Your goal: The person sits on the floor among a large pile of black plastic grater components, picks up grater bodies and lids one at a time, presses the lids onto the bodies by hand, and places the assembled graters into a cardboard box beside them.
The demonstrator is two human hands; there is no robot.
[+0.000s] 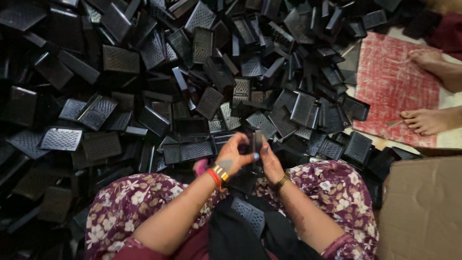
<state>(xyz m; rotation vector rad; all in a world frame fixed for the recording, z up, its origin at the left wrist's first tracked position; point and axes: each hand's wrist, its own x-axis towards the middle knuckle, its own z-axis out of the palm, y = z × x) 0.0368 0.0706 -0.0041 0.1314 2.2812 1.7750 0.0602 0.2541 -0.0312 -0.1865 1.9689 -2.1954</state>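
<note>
While a small black part (256,140) is pinched between both hands at lower centre of the frame, just above the knees, a slip seems the likeliest fault: the grip is by fingertips only, and a dropped piece would be lost at once among the look-alike pieces of the pile (144,82) that fills the upper and left of the frame. The left hand (234,155) is curled closed on the part's left side, and the right hand (270,161) is closed against its right edge and underside, so the part sits between the two, held upright. A second risk is judged from the perforated faces, on which fingertips could be scraped. Another grille (250,214) is seen resting in the lap, lower centre, and it could slide off if the knees shift. A cardboard box (423,207) stands at lower right, and another person's bare feet (433,91) lie on a red mat (390,82) at upper right.
</note>
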